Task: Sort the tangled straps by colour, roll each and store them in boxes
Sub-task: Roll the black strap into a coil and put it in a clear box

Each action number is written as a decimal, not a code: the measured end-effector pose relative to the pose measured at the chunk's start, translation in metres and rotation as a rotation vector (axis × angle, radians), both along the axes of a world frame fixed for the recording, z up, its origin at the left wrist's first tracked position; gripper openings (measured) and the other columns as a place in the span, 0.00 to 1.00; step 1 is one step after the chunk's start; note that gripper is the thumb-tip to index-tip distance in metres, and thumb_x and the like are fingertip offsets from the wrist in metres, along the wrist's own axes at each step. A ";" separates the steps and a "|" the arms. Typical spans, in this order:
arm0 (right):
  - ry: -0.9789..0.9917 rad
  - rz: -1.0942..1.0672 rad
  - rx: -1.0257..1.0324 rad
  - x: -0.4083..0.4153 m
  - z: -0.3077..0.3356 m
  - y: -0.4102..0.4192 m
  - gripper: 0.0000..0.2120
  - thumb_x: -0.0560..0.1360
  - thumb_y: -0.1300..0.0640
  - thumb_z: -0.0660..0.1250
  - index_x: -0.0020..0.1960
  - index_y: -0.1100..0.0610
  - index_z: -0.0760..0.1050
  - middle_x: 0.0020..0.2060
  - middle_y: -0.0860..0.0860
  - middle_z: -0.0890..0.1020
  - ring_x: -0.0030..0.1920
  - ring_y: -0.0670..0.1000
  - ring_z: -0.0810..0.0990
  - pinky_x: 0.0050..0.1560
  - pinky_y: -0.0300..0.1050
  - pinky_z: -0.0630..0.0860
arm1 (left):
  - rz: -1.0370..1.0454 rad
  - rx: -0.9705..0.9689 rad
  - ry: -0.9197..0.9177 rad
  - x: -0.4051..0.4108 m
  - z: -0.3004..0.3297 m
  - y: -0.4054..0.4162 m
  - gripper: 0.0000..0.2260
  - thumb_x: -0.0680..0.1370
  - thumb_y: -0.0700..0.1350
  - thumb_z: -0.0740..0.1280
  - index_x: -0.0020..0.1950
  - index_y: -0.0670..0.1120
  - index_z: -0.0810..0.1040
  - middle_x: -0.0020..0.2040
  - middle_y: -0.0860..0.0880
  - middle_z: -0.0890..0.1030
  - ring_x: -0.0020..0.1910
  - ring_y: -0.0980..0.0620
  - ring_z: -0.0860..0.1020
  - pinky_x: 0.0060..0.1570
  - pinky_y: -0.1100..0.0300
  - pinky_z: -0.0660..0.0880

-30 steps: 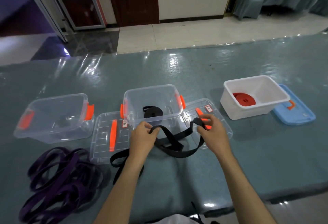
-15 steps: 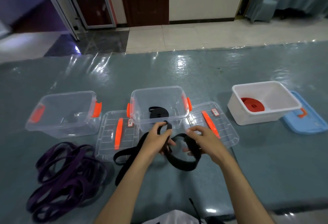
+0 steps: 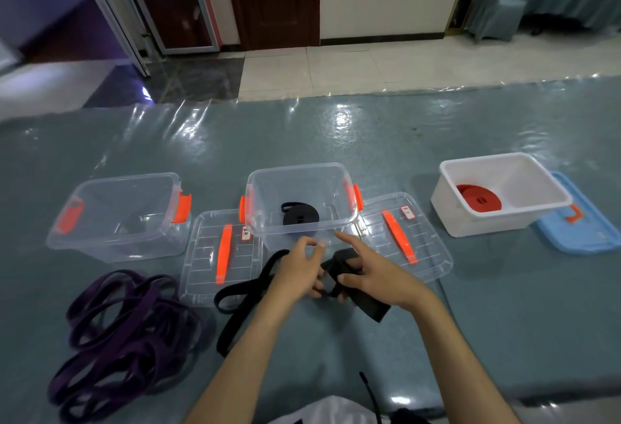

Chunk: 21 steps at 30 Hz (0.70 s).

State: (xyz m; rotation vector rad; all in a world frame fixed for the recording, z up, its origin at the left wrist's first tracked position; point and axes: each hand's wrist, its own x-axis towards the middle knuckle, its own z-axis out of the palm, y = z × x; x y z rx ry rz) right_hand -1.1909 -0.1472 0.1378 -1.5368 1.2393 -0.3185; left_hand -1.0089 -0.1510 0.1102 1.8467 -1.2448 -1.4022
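Both my hands meet just in front of the middle clear box (image 3: 299, 201), low over the desk (image 3: 504, 306), with the black strap (image 3: 349, 275) bunched between them. My left hand (image 3: 299, 272) has its fingers curled round the strap on its left side, thumb and forefinger tips nearly touching above it. My right hand (image 3: 373, 275) grips the folded part of the strap with the lower fingers curled, while the forefinger (image 3: 349, 242) points straight out toward the box. A folded end of the strap sticks out under my right wrist. The loose tail of the strap runs left and down from my left hand, looping over the corner of the left clear lid (image 3: 221, 255) and lying flat on the desk beside my left forearm.

Inside the middle clear box lies one rolled black strap (image 3: 300, 215), flat on the bottom. The left clear box (image 3: 124, 215) stands open, orange latches on both ends; whether it holds anything I cannot tell. A second clear lid (image 3: 403, 238) with an orange handle lies just right of the middle box.

Farther right, the white box (image 3: 497, 198) holds a rolled red strap (image 3: 480, 200) leaning in its left half. A blue lid (image 3: 578, 225) lies under and beside it on the right.

The purple straps (image 3: 124, 329) lie in a loose tangled pile on the desk at near left, apart from the boxes.
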 end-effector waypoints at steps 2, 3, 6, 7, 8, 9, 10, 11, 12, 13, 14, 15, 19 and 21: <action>-0.108 -0.037 0.081 -0.007 0.004 -0.001 0.33 0.82 0.66 0.67 0.78 0.42 0.58 0.51 0.58 0.86 0.45 0.56 0.88 0.49 0.48 0.85 | -0.241 -0.233 -0.227 0.009 0.000 0.000 0.13 0.83 0.43 0.62 0.67 0.54 0.76 0.63 0.51 0.79 0.63 0.50 0.78 0.65 0.53 0.77; -0.153 -0.053 0.111 -0.010 0.005 -0.002 0.33 0.81 0.67 0.66 0.77 0.42 0.59 0.52 0.59 0.86 0.46 0.60 0.88 0.46 0.50 0.85 | -0.374 -0.333 -0.225 0.013 0.003 0.000 0.19 0.81 0.39 0.64 0.68 0.56 0.76 0.70 0.56 0.74 0.71 0.55 0.71 0.70 0.62 0.69; -0.219 -0.057 0.163 -0.016 0.008 -0.006 0.30 0.81 0.68 0.67 0.76 0.47 0.64 0.54 0.59 0.85 0.46 0.65 0.87 0.43 0.52 0.85 | -0.667 -0.459 -0.178 0.019 0.014 -0.002 0.26 0.76 0.36 0.70 0.68 0.60 0.76 0.78 0.64 0.65 0.77 0.65 0.61 0.74 0.69 0.59; -0.235 -0.046 0.177 -0.018 0.009 -0.007 0.29 0.80 0.69 0.67 0.76 0.48 0.65 0.52 0.57 0.86 0.46 0.65 0.87 0.42 0.52 0.85 | -0.689 -0.497 -0.208 0.019 0.013 -0.004 0.25 0.76 0.39 0.73 0.67 0.62 0.76 0.78 0.64 0.65 0.77 0.64 0.61 0.75 0.64 0.61; -0.251 -0.031 0.188 -0.020 0.011 -0.007 0.29 0.80 0.69 0.67 0.75 0.49 0.65 0.50 0.57 0.87 0.45 0.64 0.87 0.42 0.52 0.85 | -0.685 -0.525 -0.245 0.019 0.011 -0.005 0.23 0.75 0.41 0.75 0.65 0.62 0.77 0.78 0.65 0.65 0.77 0.63 0.61 0.75 0.61 0.61; -0.267 -0.020 0.194 -0.022 0.012 -0.007 0.28 0.80 0.69 0.67 0.74 0.49 0.66 0.48 0.56 0.87 0.44 0.63 0.87 0.41 0.51 0.84 | -0.672 -0.544 -0.264 0.018 0.010 -0.006 0.22 0.75 0.43 0.76 0.64 0.63 0.77 0.77 0.65 0.66 0.77 0.62 0.62 0.74 0.59 0.62; -0.283 -0.014 0.196 -0.023 0.014 -0.008 0.28 0.80 0.70 0.67 0.73 0.49 0.66 0.47 0.55 0.87 0.43 0.63 0.87 0.40 0.50 0.84 | -0.654 -0.552 -0.264 0.018 0.008 -0.006 0.21 0.75 0.44 0.77 0.63 0.63 0.77 0.75 0.65 0.67 0.76 0.62 0.63 0.73 0.58 0.62; -0.298 -0.011 0.198 -0.024 0.016 -0.009 0.27 0.80 0.69 0.67 0.73 0.49 0.67 0.47 0.56 0.87 0.43 0.62 0.87 0.40 0.49 0.83 | -0.634 -0.568 -0.254 0.017 0.006 -0.007 0.21 0.75 0.44 0.77 0.62 0.63 0.78 0.74 0.65 0.68 0.75 0.62 0.65 0.73 0.58 0.64; -0.311 -0.013 0.205 -0.024 0.017 -0.010 0.25 0.80 0.68 0.68 0.72 0.50 0.67 0.48 0.57 0.87 0.43 0.62 0.86 0.40 0.49 0.83 | -0.620 -0.591 -0.249 0.018 0.006 -0.008 0.19 0.75 0.45 0.77 0.61 0.63 0.79 0.72 0.64 0.70 0.73 0.62 0.67 0.72 0.59 0.66; -0.321 -0.024 0.220 -0.024 0.017 -0.011 0.23 0.80 0.65 0.70 0.71 0.50 0.68 0.49 0.58 0.87 0.43 0.62 0.86 0.40 0.49 0.82 | -0.612 -0.609 -0.249 0.018 0.005 -0.009 0.18 0.75 0.46 0.77 0.61 0.62 0.80 0.70 0.64 0.72 0.71 0.62 0.69 0.71 0.60 0.67; -0.324 -0.037 0.241 -0.023 0.018 -0.012 0.22 0.80 0.61 0.72 0.70 0.50 0.69 0.50 0.60 0.87 0.43 0.62 0.86 0.40 0.49 0.82 | -0.610 -0.618 -0.262 0.019 0.005 -0.010 0.16 0.76 0.48 0.77 0.61 0.61 0.80 0.68 0.63 0.75 0.69 0.62 0.71 0.70 0.61 0.69; -0.317 -0.046 0.259 -0.022 0.017 -0.013 0.22 0.79 0.57 0.74 0.69 0.50 0.71 0.50 0.60 0.87 0.45 0.62 0.87 0.42 0.50 0.83 | -0.607 -0.623 -0.283 0.021 0.005 -0.012 0.15 0.75 0.50 0.77 0.60 0.59 0.81 0.65 0.63 0.78 0.67 0.62 0.73 0.68 0.61 0.70; -0.216 -0.108 0.234 -0.030 0.009 -0.019 0.22 0.76 0.48 0.77 0.67 0.49 0.76 0.55 0.57 0.86 0.52 0.59 0.88 0.57 0.56 0.85 | -0.497 -0.563 -0.290 0.032 0.005 -0.014 0.15 0.73 0.50 0.80 0.58 0.56 0.82 0.55 0.61 0.83 0.58 0.63 0.79 0.60 0.58 0.77; -0.271 -0.217 0.210 -0.034 0.004 -0.021 0.17 0.76 0.52 0.76 0.64 0.53 0.80 0.56 0.60 0.85 0.53 0.59 0.87 0.56 0.56 0.85 | -0.407 -0.555 -0.289 0.040 0.002 -0.016 0.15 0.73 0.50 0.80 0.57 0.56 0.83 0.54 0.60 0.84 0.57 0.62 0.80 0.59 0.56 0.79</action>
